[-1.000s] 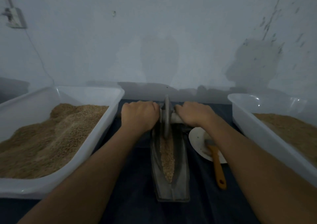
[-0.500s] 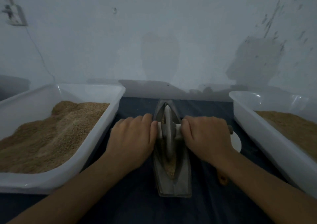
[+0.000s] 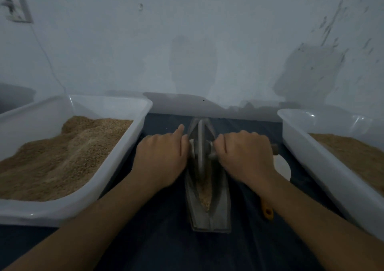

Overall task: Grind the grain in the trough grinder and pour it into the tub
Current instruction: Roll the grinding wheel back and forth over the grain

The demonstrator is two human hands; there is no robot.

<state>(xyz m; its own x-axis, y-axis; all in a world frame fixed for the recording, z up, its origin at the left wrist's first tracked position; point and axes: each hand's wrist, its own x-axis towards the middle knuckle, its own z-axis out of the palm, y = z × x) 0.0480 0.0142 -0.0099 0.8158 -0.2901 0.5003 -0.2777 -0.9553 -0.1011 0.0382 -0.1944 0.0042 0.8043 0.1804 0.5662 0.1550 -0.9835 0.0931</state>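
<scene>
A grey metal trough grinder point(image 3: 220, 208) lies lengthwise on the dark cloth in front of me, with pale grain point(image 3: 205, 194) along its groove. Its metal wheel point(image 3: 200, 146) stands upright in the far half of the trough. My left hand point(image 3: 162, 156) covers the left end of the wheel's axle, index finger pointing forward. The right axle handle is gripped by my right hand point(image 3: 243, 154), and the handle's tip pokes out past it. A white tub point(image 3: 124, 156) heaped with brown grain point(image 3: 62, 156) is on the left.
A second white tub point(image 3: 324, 173) with a flatter layer of grain point(image 3: 353, 152) stands on the right. Between it and the grinder lie a white plate point(image 3: 282, 164) and an orange tool handle point(image 3: 268, 210), mostly hidden by my right arm. A pale wall rises close behind.
The wheel has rolled from the far end of the trough back toward the middle, both hands travelling with it. My left hand's index finger now sticks out.
</scene>
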